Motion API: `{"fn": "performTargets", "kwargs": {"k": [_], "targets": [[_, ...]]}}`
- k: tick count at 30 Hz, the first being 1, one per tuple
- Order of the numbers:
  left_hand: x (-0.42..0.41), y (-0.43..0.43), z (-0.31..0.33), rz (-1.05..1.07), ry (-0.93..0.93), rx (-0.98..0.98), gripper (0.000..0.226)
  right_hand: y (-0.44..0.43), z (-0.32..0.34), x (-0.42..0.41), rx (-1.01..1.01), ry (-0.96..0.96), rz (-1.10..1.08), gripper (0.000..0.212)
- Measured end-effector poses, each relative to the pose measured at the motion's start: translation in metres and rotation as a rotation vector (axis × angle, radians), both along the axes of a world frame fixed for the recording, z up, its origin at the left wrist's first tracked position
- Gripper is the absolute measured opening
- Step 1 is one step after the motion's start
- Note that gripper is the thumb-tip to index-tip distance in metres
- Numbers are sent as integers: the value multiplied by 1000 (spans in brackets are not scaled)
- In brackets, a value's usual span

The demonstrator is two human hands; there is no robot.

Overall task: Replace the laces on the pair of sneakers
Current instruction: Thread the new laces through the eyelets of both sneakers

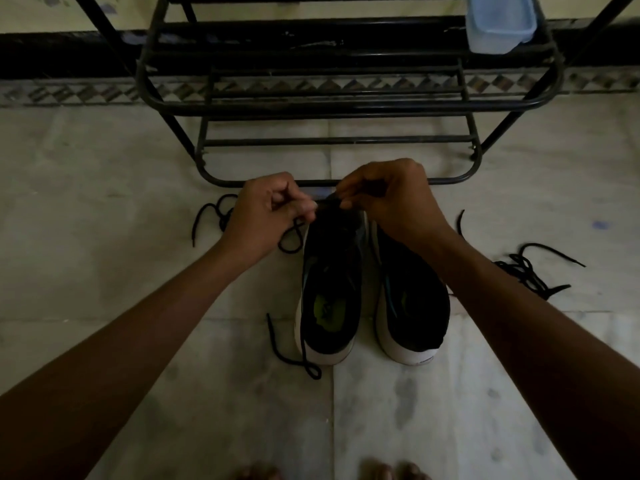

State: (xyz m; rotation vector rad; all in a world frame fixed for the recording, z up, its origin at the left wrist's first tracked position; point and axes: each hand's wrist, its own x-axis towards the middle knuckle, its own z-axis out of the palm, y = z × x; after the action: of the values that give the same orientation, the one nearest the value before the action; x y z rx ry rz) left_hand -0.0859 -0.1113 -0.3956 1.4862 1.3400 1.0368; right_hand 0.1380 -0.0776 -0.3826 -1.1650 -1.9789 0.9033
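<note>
Two black sneakers with white soles stand side by side on the floor, heels toward me: the left sneaker (329,299) and the right sneaker (412,306). My left hand (266,213) and my right hand (388,199) meet above the toe end of the left sneaker, and both pinch a black lace (327,203) stretched between them. One end of that lace (304,355) trails down past the left sneaker's heel onto the floor. What the fingers do at the eyelets is too dark to make out.
A loose black lace (214,216) lies on the floor left of my left hand, and a tangled one (530,271) lies to the right. A black metal shoe rack (339,109) stands just behind the sneakers, with a blue plastic box (498,22) on it. My toes (394,472) show at the bottom.
</note>
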Motion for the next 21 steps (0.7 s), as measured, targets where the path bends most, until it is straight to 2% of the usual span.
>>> {"fn": "performTargets", "kwargs": {"k": [4, 9, 12, 17, 21], "targets": [[1, -1, -2, -43, 46, -16, 7, -6, -7, 0, -67, 1, -14, 22], [11, -4, 1, 87, -159, -124, 7, -13, -6, -12, -90, 41, -119, 23], [2, 1, -5, 98, -24, -40, 11, -17, -10, -13, -107, -38, -246, 14], [-11, -1, -16, -30, 217, -11, 11, -23, -17, -12, -350, -349, -42, 11], [-8, -5, -23, -63, 287, -50, 17, -23, -15, -15, -397, -369, -24, 15]]}}
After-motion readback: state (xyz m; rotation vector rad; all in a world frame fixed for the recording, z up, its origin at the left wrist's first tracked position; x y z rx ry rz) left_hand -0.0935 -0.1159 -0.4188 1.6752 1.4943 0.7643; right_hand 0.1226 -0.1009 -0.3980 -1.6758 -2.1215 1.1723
